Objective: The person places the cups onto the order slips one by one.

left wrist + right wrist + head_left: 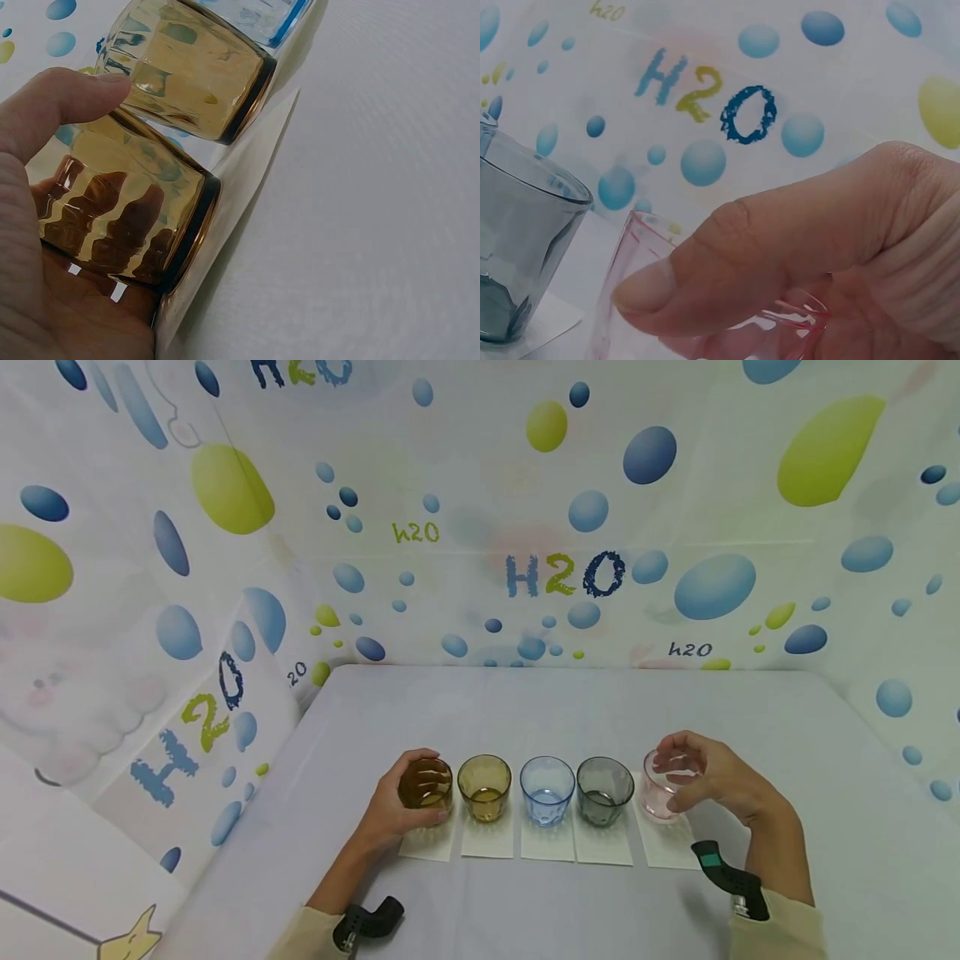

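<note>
At the left end of a row of tumblers, my left hand (388,806) holds a brown glass (427,787), thumb on the near side and fingers behind it. In the left wrist view those fingers show through the brown glass (127,202). At the right end, my right hand (718,778) is curled round a clear pink glass (656,795). Its thumb (697,277) lies across the pink glass in the right wrist view, and the hand hides much of that glass. Between them stand an amber glass (485,787), a light blue glass (547,787) and a grey glass (604,792), all upright.
Pale paper cards (487,843) lie in a row under the glasses. They rest on a white-covered table (570,710), backed by a patterned curtain (465,460). A black device is strapped at each wrist.
</note>
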The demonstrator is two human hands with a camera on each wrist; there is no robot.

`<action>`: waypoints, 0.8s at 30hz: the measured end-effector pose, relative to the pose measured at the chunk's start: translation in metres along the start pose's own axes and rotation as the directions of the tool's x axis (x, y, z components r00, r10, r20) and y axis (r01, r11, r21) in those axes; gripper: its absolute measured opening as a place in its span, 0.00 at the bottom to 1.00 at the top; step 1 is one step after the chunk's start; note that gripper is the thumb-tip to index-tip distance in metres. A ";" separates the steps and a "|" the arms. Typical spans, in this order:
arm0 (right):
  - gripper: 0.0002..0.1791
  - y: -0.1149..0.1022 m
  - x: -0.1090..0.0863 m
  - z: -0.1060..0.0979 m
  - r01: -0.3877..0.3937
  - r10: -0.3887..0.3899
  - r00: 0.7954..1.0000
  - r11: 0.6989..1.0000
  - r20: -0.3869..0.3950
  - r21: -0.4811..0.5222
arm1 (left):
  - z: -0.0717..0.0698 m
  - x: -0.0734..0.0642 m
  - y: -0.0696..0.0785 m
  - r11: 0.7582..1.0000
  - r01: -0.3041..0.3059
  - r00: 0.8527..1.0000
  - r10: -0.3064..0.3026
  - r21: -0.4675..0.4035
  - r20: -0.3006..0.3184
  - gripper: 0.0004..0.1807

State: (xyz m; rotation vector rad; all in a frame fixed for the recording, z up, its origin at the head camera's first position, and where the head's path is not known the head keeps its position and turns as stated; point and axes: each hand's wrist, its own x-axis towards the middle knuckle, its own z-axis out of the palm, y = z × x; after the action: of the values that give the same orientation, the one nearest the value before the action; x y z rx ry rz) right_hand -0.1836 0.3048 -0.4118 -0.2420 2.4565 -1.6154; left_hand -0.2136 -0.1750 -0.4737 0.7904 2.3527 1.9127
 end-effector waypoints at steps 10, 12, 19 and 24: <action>0.45 0.002 0.002 -0.002 -0.047 0.048 0.994 0.999 0.098 -0.006 | -0.001 0.000 0.001 1.000 0.000 1.000 0.000 0.010 -0.005 0.44; 0.46 0.003 0.003 -0.002 -0.046 0.045 0.992 0.999 0.117 0.000 | -0.001 -0.001 0.001 1.000 0.003 1.000 -0.002 0.014 -0.008 0.44; 0.46 0.007 0.000 -0.004 -0.046 0.043 0.986 0.999 0.162 0.013 | -0.001 -0.002 -0.001 1.000 0.007 1.000 -0.007 0.003 -0.005 0.44; 0.49 0.009 -0.003 -0.008 -0.068 0.066 0.985 0.998 0.160 0.005 | 0.002 0.004 -0.003 0.999 0.039 0.999 -0.039 -0.007 -0.002 0.46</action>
State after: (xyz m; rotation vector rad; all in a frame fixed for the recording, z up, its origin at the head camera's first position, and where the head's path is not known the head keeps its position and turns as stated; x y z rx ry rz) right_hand -0.1830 0.3164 -0.4171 -0.2736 2.3108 -1.5183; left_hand -0.2169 -0.1720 -0.4755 0.7372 2.3428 1.9070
